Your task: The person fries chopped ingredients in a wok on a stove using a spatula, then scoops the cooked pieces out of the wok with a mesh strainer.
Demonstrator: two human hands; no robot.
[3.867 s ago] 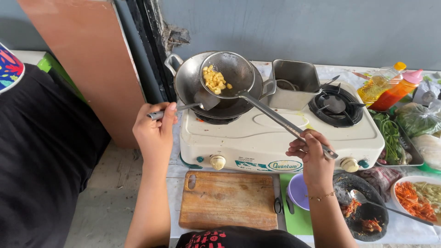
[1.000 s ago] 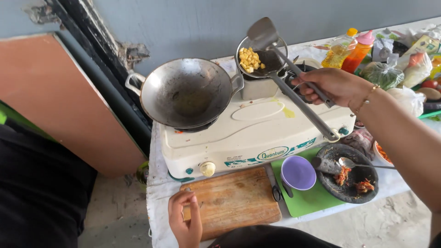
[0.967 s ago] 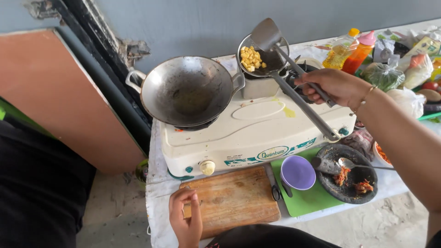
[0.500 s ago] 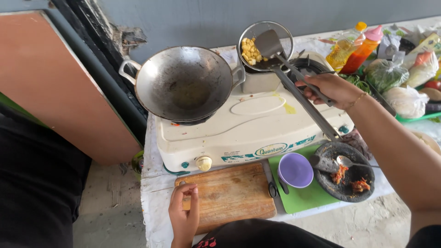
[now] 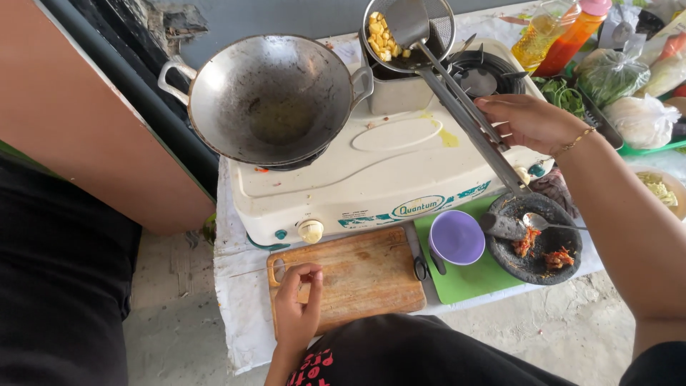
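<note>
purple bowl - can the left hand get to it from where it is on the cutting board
Probably yes. The left hand rests on the near left part of the wooden cutting board, and the purple bowl stands just past the board's right edge. Only bare board and a small dark object at its edge lie between them.

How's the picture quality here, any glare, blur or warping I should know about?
Head view: soft, even daylight with weak shadows; the wok shows only a dull sheen, no harsh glare. Focus is sharp on the right hand and the strainer. Wide-angle warping bends the stove edges and the frame's borders.
</note>
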